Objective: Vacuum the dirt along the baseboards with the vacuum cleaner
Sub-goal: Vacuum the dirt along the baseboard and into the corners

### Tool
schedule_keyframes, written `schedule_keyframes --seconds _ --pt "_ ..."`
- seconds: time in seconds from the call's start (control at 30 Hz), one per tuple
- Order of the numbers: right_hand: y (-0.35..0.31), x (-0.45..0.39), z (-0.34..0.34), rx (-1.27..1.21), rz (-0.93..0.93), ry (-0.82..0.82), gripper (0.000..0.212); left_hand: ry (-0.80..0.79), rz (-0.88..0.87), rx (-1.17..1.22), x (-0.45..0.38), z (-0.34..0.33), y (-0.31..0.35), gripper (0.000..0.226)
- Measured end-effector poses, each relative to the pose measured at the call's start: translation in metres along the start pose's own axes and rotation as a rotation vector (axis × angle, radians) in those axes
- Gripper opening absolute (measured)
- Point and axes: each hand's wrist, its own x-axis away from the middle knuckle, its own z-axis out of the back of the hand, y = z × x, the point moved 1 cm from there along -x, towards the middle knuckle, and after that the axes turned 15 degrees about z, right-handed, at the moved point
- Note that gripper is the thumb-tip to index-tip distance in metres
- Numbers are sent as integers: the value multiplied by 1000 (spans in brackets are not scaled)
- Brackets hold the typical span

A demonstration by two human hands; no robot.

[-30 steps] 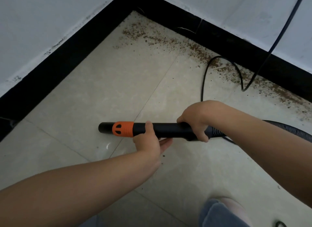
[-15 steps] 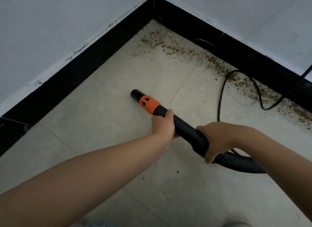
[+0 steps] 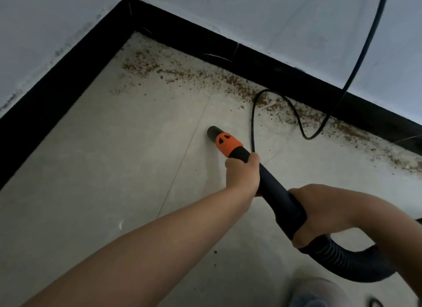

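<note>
Brown dirt (image 3: 230, 82) lies along the far baseboard (image 3: 274, 76), up and right of the nozzle (image 3: 213, 132). Your left hand (image 3: 243, 175), nearer the tip, and right hand (image 3: 319, 212) keep fingers clamped on the wand (image 3: 271, 188), whose long axis points toward the floor's corner.

Indoor room corner, likely home. Pale tiled floor (image 3: 114, 169) with thin grout lines; black baseboards (image 3: 57, 82) meeting at corner under scuffed white walls (image 3: 45, 21). Brown dirt (image 3: 205, 76) strewn along far baseboard. Black power cord (image 3: 296, 117) looping on floor, running up wall.
</note>
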Motion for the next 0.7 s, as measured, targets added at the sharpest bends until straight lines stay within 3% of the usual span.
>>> schedule_keyframes --seconds 0.2,0.47,0.7 --pt "5 -18 20 48 17 10 38 29 13 83 -11 2 19 55" --pt "-45 -95 83 80 282 52 47 324 -23 162 -23 72 100 52" --pt "-70 -114 88 112 421 -5 46 476 -9 246 -22 107 100 50"
